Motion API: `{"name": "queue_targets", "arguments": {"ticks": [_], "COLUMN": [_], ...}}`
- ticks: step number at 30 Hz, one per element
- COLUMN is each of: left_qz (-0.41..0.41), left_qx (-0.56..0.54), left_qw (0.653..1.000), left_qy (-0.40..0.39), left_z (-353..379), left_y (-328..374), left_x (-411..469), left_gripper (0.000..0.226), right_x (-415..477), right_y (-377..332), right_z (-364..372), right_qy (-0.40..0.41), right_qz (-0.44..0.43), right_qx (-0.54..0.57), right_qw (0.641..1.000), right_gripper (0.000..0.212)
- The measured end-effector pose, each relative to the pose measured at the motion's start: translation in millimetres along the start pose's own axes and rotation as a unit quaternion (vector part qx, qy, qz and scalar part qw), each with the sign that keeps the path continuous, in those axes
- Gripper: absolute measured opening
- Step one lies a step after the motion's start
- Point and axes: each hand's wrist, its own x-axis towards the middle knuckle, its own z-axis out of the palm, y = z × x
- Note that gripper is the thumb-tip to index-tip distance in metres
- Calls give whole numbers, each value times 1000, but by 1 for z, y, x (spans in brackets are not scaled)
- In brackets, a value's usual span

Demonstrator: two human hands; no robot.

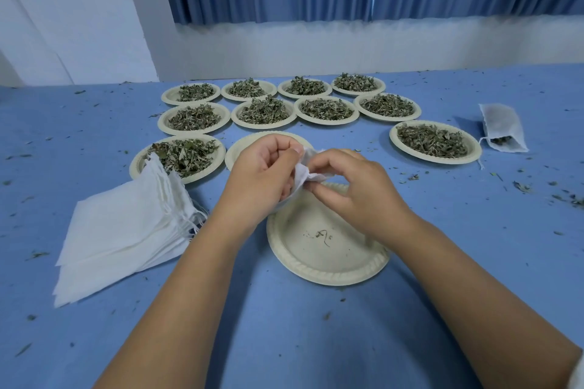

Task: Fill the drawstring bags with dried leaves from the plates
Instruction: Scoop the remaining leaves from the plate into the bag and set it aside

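Since the nearest plate [316, 265] on the blue counter [316, 341] holds only a few crumbs, its leaves look used up, and the work in hand sits just above its far rim: a white drawstring bag [308, 169] held crumpled between the left hand [262, 174] and the right hand [350, 189]. The left fingers [284, 148] are curled round the cloth from one side, while the right fingers [319, 164] pinch its edge from the other. I cannot tell whether the mouth is being pulled open or drawn closed, nor whether leaves are inside. To the left lies a stack of empty bags [126, 230], leaning onto the rim of a heaped plate [139, 164]. Just behind the hands a second plate [243, 147] looks bare. Beyond, eight more plates in two rows and another plate at the right [474, 148] carry dried leaves [431, 140], and a filled bag [502, 126] lies well apart at the far right. If the held bag is empty, the next move calls for spreading its mouth wide and bringing a full plate close, tipping gently, since stray bits already litter the counter
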Motion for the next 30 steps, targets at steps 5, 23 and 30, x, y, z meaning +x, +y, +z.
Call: {"name": "queue_targets", "arguments": {"ticks": [5,23,30], "left_qz": [-17,38,167], "left_qx": [-11,30,330], "left_qw": [999,997,928], "left_qy": [28,55,38], "left_z": [-3,3,43], "left_y": [-2,-2,3], "left_x": [2,2,3], "left_gripper": [19,16,8], "right_x": [1,7,8], "right_y": [1,-7,-7], "right_z": [-4,-9,-28], "right_qy": [30,-52,39], "right_qz": [-38,407,383], "right_qx": [-52,336,414], "right_qw": [997,848,825], "right_gripper": [18,38,20]}}
